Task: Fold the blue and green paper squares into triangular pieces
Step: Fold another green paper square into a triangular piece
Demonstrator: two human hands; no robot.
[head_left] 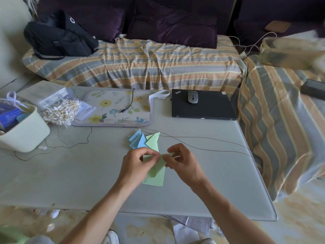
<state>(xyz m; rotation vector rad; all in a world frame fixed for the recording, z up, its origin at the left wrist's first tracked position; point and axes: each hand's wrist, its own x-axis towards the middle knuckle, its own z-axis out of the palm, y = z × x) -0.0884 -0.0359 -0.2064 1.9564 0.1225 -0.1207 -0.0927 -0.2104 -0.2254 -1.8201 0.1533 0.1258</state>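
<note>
A green paper piece point(157, 170) is held just above the grey table point(79, 173), its lower corner near the table surface. My left hand point(136, 166) pinches its upper left part and my right hand point(182, 162) pinches its upper right edge, fingers curled on the fold. Just beyond my hands lies a small pile of folded triangular pieces: blue ones point(138, 140) on the left and green ones point(153, 140) on the right. Part of the held paper is hidden behind my fingers.
A thin dark cord point(202, 138) runs across the table behind the pile. Further back lie a floral mat point(112, 108), a closed black laptop point(204, 107) with a mouse point(193, 97), a bag of cotton swabs point(60, 110) and a pale bin point(22, 131). A striped sofa stands behind.
</note>
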